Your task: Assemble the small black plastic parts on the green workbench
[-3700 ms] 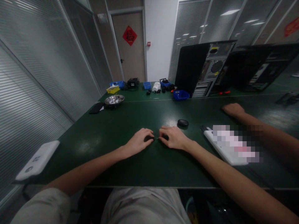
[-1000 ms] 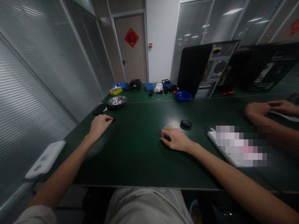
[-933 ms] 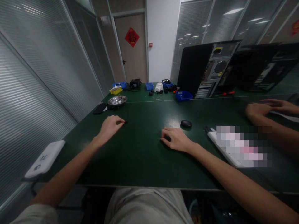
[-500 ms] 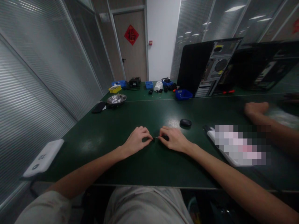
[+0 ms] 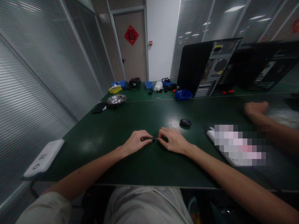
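My left hand (image 5: 135, 143) rests low over the green table, with thumb and fingertips pinched on a small dark part (image 5: 153, 139). It is too small to name. Facing it, my right hand (image 5: 174, 140) is closed in a pinch on the near end of a thin, light sliver (image 5: 156, 138) that reaches to the dark part. Whether the two pieces are joined cannot be made out. Just beyond my right hand lies a smooth, black, rounded object (image 5: 185, 122).
Left of me is a white flat device (image 5: 44, 158); farther back, a metal bowl (image 5: 116, 99). To the right lie a white-edged, pixelated item (image 5: 224, 152) and another person's hand (image 5: 256, 108). Blue bins (image 5: 183, 94) and a computer tower (image 5: 207, 68) stand behind.
My left fingers have dropped and flattened slightly around the small dark part, and more of it shows between the hands. My right hand has hardly moved.
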A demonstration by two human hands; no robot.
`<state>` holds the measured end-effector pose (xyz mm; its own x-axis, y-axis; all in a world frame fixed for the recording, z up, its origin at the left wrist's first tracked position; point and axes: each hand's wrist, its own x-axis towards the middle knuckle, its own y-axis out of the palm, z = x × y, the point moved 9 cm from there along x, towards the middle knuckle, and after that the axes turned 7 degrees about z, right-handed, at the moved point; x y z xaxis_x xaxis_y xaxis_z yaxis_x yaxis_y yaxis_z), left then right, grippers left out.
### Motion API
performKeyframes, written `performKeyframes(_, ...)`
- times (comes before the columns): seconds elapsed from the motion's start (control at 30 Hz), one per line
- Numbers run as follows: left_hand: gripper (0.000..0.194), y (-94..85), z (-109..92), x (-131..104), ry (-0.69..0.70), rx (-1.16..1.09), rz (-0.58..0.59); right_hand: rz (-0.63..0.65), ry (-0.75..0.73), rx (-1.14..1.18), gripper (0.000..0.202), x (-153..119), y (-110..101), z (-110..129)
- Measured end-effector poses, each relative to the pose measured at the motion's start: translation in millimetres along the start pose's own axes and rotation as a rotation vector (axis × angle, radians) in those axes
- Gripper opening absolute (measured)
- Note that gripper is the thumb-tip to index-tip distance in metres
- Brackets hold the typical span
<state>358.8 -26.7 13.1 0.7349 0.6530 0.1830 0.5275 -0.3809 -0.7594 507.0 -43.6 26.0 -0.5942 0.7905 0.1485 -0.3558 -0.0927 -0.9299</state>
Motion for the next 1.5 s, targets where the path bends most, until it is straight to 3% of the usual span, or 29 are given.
performKeyframes(0.37, 0.023, -2.5, -1.5, -1.5, 0.063, -0.005, -0.048, -0.047, -0.022, 0.069, 0.01, 0.3, 5.0, -2.0)
performKeyframes(0.57, 0.022, -5.3, 1.7, -2.0, 0.026, -0.036, -0.091, -0.055, -0.026, 0.1, 0.011, 1.3, 5.5, -2.4)
performKeyframes(0.8, 0.023, 2.6, -1.9, -1.0, 0.091, 0.006, -0.047, -0.025, -0.049, 0.029, 0.008, 1.9, 8.1, 7.5)
performKeyframes(1.17, 0.022, 1.2, -7.6, 1.4, 0.039, -0.109, -0.026, -0.059, -0.068, 0.13, 0.011, 3.8, 7.8, 11.1)
performKeyframes(1.5, 0.043, 7.6, -10.1, 1.1, -0.001, 0.04, 0.062, -0.055, -0.037, -0.048, 0.016, 3.3, 0.4, 0.9)
